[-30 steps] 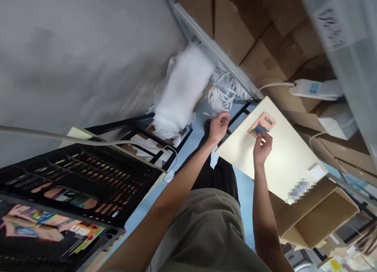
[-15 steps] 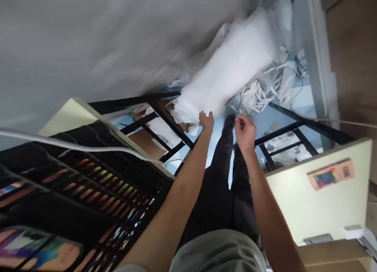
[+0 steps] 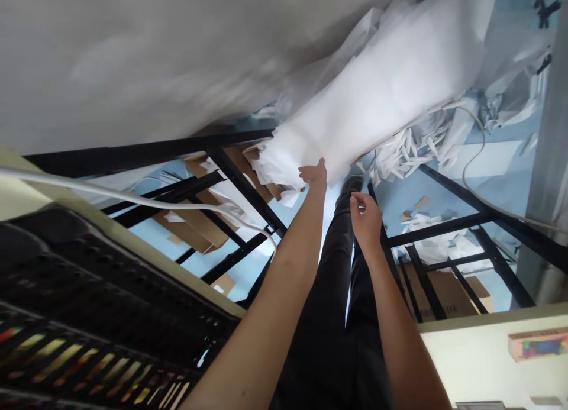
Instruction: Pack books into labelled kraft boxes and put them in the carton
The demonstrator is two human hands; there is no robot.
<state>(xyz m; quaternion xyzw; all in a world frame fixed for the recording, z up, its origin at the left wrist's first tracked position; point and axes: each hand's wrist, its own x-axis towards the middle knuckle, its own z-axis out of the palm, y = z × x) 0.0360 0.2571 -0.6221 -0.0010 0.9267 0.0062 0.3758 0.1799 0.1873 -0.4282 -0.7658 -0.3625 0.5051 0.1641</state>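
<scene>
My left hand reaches toward the near end of a thick bundle of white sheets. Its fingers are apart and overlap the bundle in view; whether they touch it I cannot tell. The bundle slopes from lower left to upper right, its near edges layered and ragged. Lower and to the right, my right hand hangs over my dark-trousered leg. Its fingers are curled with the tips close to the thumb, and nothing shows in them.
Black metal frames stand on both sides. At lower left is a black tray of coloured sticks; a pale tabletop is at lower right. White scraps, cardboard and a white cable are around.
The view has shifted, showing more of the right-hand frame and floor. My left hand stays near the white bundle with its fingers apart. My right hand sits slightly lower, still curled.
</scene>
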